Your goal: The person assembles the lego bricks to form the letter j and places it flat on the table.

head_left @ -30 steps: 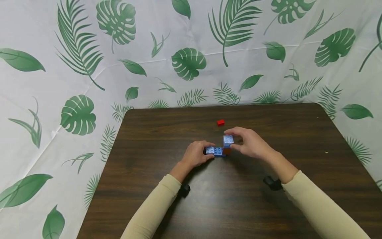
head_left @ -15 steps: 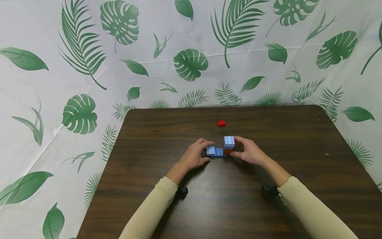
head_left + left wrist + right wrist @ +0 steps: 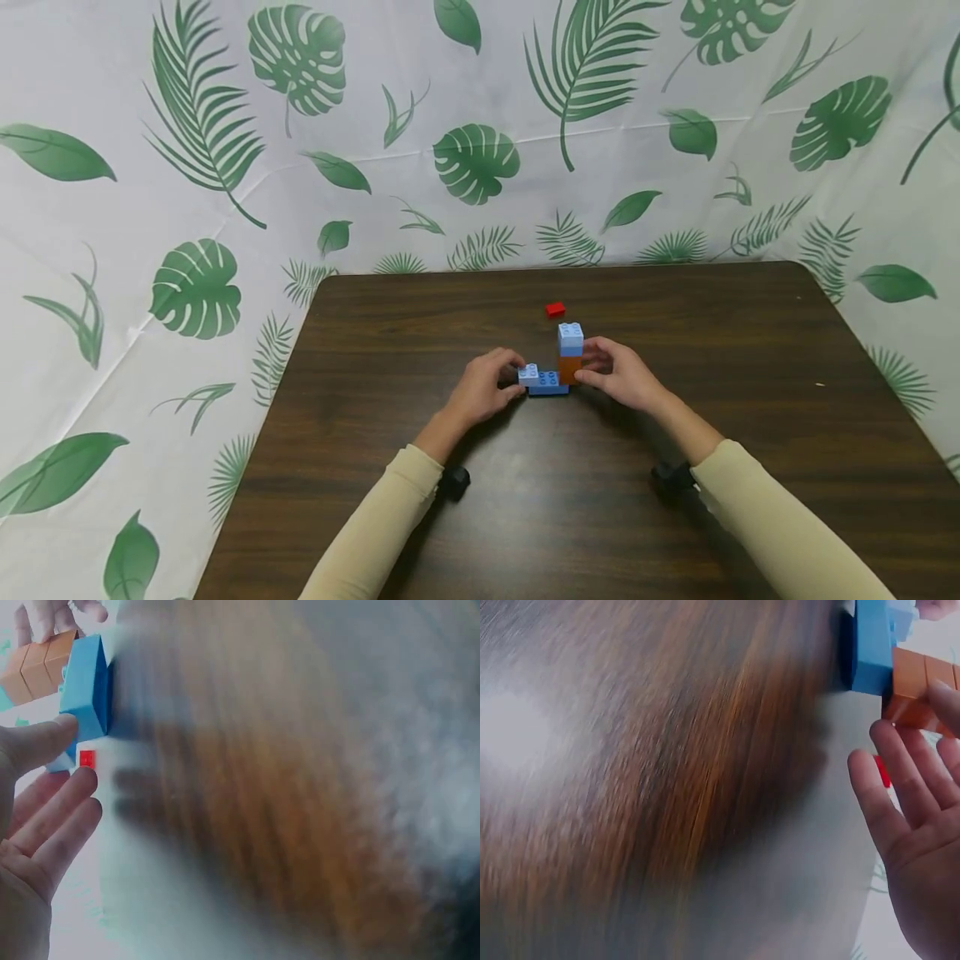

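A long blue toy building brick [image 3: 549,389] lies between both hands. On its left end sits a light blue brick [image 3: 528,374]; on its right end rises a stack of orange bricks [image 3: 569,369], topped with blue and a light blue brick [image 3: 571,335]. My left hand [image 3: 483,387] pinches the left end, its thumb [image 3: 56,735] against the bricks in the left wrist view. With my right hand [image 3: 622,375] I hold the orange stack between thumb and fingers. The right wrist view shows the orange bricks [image 3: 911,679] beside that thumb.
A small red brick [image 3: 555,310] lies behind the assembly, nearer the far table edge. The brown wooden table [image 3: 525,508] ends at a white leaf-patterned cloth [image 3: 405,183]. A tiny pale speck [image 3: 820,384] is on the right side.
My right hand has gone from the stack's light blue top brick down to its orange bricks. The stack now shows more of its orange front. My left hand has shifted slightly left.
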Available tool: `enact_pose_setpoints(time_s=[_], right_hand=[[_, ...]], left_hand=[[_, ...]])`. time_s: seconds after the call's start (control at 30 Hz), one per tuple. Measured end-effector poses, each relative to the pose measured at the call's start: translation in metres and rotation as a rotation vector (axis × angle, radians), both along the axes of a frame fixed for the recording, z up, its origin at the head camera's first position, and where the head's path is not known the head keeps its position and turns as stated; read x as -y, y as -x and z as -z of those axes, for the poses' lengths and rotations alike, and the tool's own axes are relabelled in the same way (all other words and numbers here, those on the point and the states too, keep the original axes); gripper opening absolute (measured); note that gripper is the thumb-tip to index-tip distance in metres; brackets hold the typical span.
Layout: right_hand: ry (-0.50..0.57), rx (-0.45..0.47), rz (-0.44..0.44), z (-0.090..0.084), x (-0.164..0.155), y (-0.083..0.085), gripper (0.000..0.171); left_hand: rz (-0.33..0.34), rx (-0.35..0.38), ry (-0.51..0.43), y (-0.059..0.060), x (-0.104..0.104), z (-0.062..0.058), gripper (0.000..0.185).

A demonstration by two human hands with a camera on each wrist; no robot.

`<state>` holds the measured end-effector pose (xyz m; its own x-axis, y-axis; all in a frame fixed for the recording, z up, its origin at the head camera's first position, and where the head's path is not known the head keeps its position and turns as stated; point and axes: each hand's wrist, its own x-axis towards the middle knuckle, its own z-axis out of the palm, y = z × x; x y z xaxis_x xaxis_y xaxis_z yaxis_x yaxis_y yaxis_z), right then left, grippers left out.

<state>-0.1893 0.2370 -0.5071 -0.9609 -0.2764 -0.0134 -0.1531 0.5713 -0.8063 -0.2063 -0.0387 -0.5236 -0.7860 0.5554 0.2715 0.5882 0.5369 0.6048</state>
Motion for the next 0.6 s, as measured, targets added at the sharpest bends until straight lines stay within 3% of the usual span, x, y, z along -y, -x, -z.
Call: enact_pose_setpoints(time_s=[0.1,0.23,0.6], right_hand=[[0.063,0.068,0.024,0.001,0.0,0.002,0.052],[0.116,0.161,0.033,0.005,0.003,0.007,0.057],[0.034,0.144,0.095,0.012,0.017,0.015,0.052]], left_hand=[[-0.007,0.034,0.002,0.001,0.001,-0.001,0.027],[-0.035,0.028,0.048,0.005,0.003,-0.002,0.025],[-0.117,-0.017,0.113,0.013,0.001,-0.001,0.026]])
